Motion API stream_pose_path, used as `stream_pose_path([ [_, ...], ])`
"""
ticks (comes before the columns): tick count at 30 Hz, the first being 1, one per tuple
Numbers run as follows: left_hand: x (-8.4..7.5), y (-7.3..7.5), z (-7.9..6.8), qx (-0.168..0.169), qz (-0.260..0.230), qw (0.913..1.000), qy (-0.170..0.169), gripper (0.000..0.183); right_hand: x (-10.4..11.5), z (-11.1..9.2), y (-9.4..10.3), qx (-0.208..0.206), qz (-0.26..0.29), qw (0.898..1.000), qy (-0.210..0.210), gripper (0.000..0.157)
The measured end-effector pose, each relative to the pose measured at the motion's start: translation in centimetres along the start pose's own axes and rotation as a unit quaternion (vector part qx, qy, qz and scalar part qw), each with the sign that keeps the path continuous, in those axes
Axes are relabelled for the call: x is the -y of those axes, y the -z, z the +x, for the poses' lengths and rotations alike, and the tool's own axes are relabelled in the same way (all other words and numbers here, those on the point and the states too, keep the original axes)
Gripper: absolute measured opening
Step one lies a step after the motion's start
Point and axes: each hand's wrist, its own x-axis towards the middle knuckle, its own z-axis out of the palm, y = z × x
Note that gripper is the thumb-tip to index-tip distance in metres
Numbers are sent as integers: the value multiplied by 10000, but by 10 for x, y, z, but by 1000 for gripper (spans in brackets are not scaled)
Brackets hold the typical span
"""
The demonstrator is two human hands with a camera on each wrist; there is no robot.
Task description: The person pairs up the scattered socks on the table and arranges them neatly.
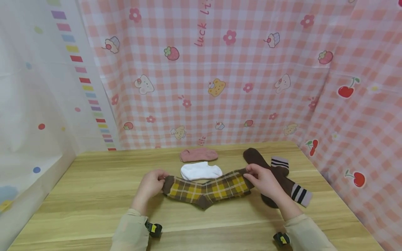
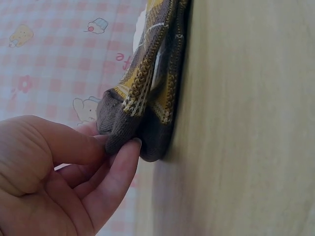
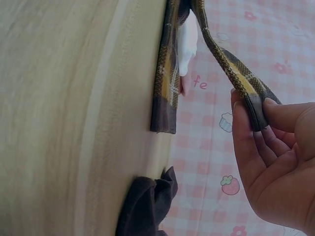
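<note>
A brown and yellow plaid sock point(image 1: 188, 191) spans the space between both hands, its heel towards the person. My left hand point(image 1: 150, 185) pinches the dark toe point(image 2: 118, 125) between thumb and fingers. At the other end my right hand point(image 1: 264, 180) grips the brown cuff point(image 3: 256, 110), raised off the table. Beneath it a matching plaid sock point(image 3: 165, 110) lies flat on the wood, mostly covered in the head view. Just behind the pair is a white ankle sock point(image 1: 201, 171).
A pink sock point(image 1: 199, 154) lies behind the white one. To the right, dark brown socks point(image 1: 255, 157) with black-striped cuffs point(image 1: 301, 195) lie crossed on the wooden table point(image 1: 103, 195). Patterned cloth point(image 1: 194, 76) hangs along the table's back and sides.
</note>
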Motion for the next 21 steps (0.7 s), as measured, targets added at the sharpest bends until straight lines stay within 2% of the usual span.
stream_pose_path([
  [5,2,-1,0,-24,19,9999,-123,24,-3,1,-1,148,-59,9997,-157,10],
  [11,2,-1,0,-55,163,9998,-96,25,-15,3,-7,476,-234,9977,-411,9],
  [18,2,-1,1,-62,343,9994,-51,27,-27,5,-11,676,-359,9968,-249,7],
  [21,3,-1,2,-60,439,9990,-49,27,-29,6,-12,781,-420,9956,-301,5],
])
